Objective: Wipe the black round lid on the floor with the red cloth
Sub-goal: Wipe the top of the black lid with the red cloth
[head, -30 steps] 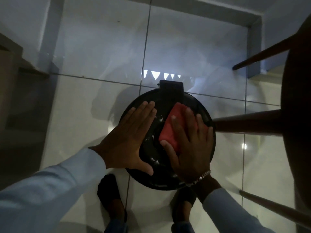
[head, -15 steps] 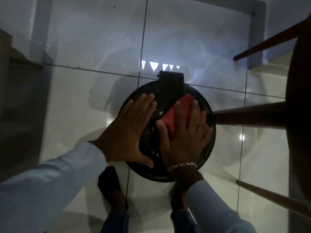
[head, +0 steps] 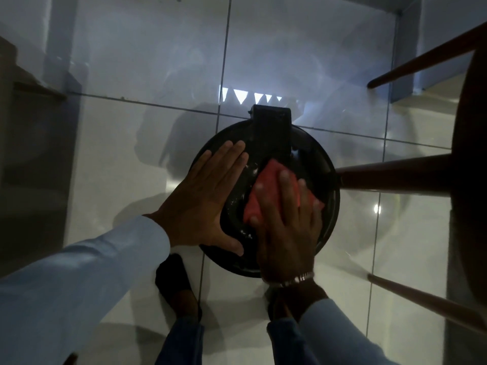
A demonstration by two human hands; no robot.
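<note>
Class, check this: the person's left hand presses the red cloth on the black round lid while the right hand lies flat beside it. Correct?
Not quite: the hands are swapped. In the head view, the right hand presses the red cloth on the black round lid; the left hand lies flat beside it.

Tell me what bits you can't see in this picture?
Head view only:
- Black round lid: its middle is hidden under the red cloth and right hand; its left side sits under the left hand.
- Cloth: mostly covered by the fingers.
- Wooden stool: cut off by the right edge.
- Dirt on the lid: too dark to tell.
</note>
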